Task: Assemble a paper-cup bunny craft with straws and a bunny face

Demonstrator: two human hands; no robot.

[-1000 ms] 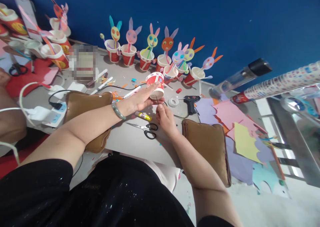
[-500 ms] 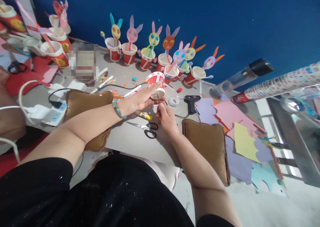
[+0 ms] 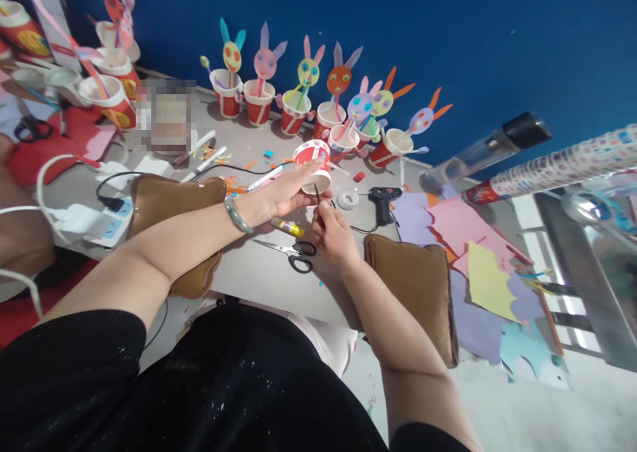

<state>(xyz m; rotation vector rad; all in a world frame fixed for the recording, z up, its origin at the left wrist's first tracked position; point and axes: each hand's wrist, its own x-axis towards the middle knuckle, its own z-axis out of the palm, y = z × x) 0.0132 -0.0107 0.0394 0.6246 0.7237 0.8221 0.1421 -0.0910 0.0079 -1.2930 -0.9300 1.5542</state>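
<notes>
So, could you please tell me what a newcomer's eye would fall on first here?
Probably the row of red-and-white paper cups bearing long-eared, colourful paper faces, standing before the deep-blue wall. Then the tilted red-and-white paper cup in the left hand, with the right hand pointing a thin dark tool at its pale base. A black plastic glue gun lies to the hands' right.

- A deep blue wall (image 3: 378, 14) is seen behind.
- Along it, a grey bench (image 3: 263, 279) is set.
- The pale floor (image 3: 587, 419) is dotted with scraps (image 3: 371, 400).
</notes>
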